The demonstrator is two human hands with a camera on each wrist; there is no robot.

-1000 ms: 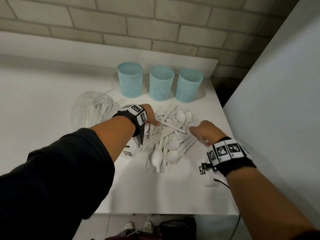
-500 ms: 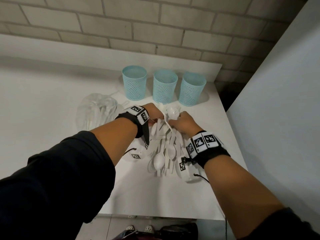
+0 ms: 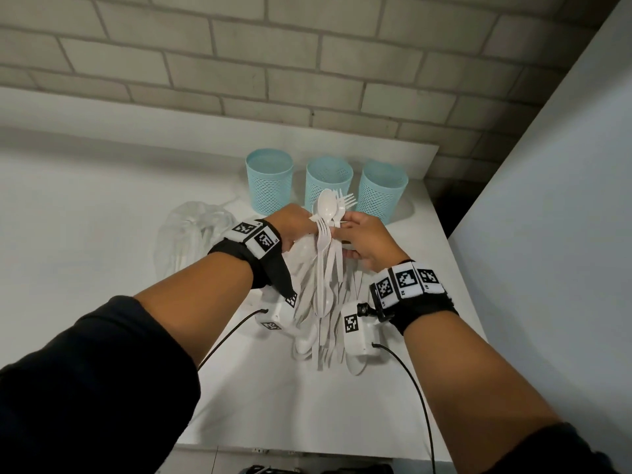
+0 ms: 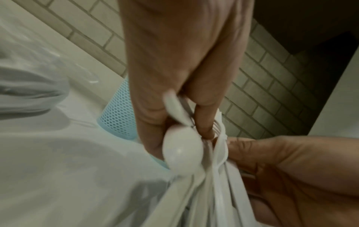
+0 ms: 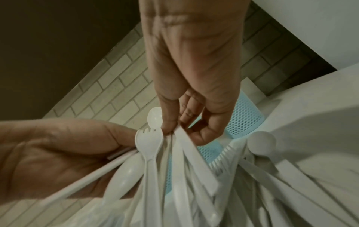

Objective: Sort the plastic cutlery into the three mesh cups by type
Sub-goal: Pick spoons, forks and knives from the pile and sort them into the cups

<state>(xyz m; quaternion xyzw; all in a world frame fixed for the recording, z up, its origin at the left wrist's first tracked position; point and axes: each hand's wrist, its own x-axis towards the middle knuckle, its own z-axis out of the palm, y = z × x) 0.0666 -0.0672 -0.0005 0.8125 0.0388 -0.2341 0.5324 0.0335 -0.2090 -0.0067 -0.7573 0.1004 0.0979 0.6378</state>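
White worktop (image 3: 102,206) runs to a brick wall (image 3: 239,63). Near its back edge, toward the right corner, three blue mesh cups (image 3: 330,186) stand in a row, a crumpled clear bag (image 3: 191,234) to their left. Left hand (image 3: 294,227) and right hand (image 3: 362,241) clasp a cutlery bundle (image 3: 325,261) before the middle cup, partly hiding it.

Three mesh cups (image 3: 326,189) stand in a row behind the cutlery bundle (image 3: 325,275), bag (image 3: 191,234) left.

bare utility room, brick wall (image 3: 273,63), white table (image 3: 85,217)
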